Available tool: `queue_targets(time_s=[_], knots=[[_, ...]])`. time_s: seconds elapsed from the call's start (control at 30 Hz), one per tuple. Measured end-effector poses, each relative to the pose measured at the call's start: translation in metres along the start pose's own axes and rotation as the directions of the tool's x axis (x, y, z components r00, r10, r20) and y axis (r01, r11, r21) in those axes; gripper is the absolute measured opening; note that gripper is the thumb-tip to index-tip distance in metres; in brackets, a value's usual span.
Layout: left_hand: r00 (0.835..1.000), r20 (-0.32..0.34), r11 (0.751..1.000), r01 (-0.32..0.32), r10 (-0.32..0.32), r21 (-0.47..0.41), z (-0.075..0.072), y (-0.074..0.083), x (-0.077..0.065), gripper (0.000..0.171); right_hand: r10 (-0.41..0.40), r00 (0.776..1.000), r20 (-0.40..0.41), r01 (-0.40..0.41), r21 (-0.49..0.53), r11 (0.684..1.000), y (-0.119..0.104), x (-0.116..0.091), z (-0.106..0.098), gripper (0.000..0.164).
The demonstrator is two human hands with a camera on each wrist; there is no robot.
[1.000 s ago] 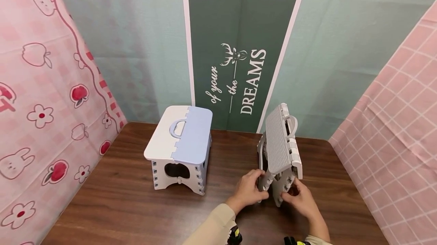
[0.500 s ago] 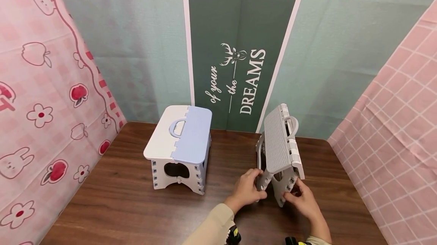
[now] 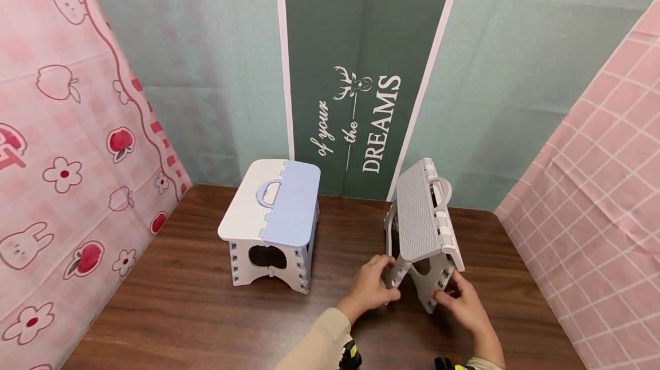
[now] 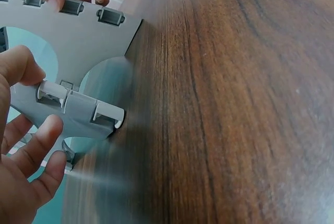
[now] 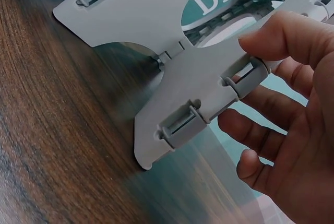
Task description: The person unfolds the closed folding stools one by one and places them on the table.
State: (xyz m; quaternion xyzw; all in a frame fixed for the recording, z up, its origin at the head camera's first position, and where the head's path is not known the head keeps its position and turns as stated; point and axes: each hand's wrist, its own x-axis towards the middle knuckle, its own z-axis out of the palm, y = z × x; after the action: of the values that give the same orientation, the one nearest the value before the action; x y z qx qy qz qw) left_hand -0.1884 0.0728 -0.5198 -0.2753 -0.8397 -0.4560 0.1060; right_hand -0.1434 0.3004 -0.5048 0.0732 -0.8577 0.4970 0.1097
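Observation:
A grey folding stool (image 3: pixel 415 212) stands half unfolded on the right of the table, its two top halves sloping down from a ridge with a loop handle. My left hand (image 3: pixel 368 285) grips the edge of its left leg panel low down. On the other side, my right hand (image 3: pixel 463 300) holds the right leg panel's edge. In the right wrist view the thumb presses the inner face of the leg panel (image 5: pixel 198 88), fingers behind it. The left wrist view shows the left thumb on the hinged edge (image 4: pixel 78 104). The near end panel is bent inward at its middle.
A white and blue folding stool (image 3: pixel 294 209) stands fully unfolded on the left of the brown wooden table (image 3: pixel 206 324). A green cloth (image 3: pixel 242 72) with lettering hangs behind, and pink cloths (image 3: pixel 593 198) close off both sides.
The grey stool's legs have spread wider and its top halves have flattened. My left hand has shifted slightly left and my right hand slightly right, each keeping its grip.

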Motion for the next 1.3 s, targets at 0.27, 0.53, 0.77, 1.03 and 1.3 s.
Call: queue_targets(time_s=[0.27,0.53,0.77,1.03,1.3], knots=[[1.0,-0.003,0.999,-0.017,0.017,-0.033,-0.004,-0.006,-0.002,0.057,0.038,0.999,-0.014,-0.037,0.007,0.999,0.001,-0.002,-0.004,0.043],[0.999,0.006,0.994,-0.049,0.05,-0.102,-0.009,-0.011,-0.002,0.057,0.057,0.998,-0.013,-0.056,0.031,0.998,0.004,-0.003,-0.007,0.048],[0.998,0.013,0.991,-0.058,0.06,-0.124,-0.011,-0.013,-0.003,0.057,0.066,0.997,-0.033,-0.065,0.047,0.997,0.003,-0.004,-0.01,0.046],[0.998,0.023,0.989,-0.047,0.051,-0.141,-0.014,-0.013,-0.005,0.056,0.066,0.997,-0.044,-0.063,0.064,0.996,0.005,-0.006,-0.013,0.045],[0.998,0.018,0.986,-0.053,0.057,-0.158,-0.012,-0.018,-0.006,0.056,0.054,0.997,-0.049,-0.049,0.099,0.994,0.006,-0.007,-0.014,0.043]])
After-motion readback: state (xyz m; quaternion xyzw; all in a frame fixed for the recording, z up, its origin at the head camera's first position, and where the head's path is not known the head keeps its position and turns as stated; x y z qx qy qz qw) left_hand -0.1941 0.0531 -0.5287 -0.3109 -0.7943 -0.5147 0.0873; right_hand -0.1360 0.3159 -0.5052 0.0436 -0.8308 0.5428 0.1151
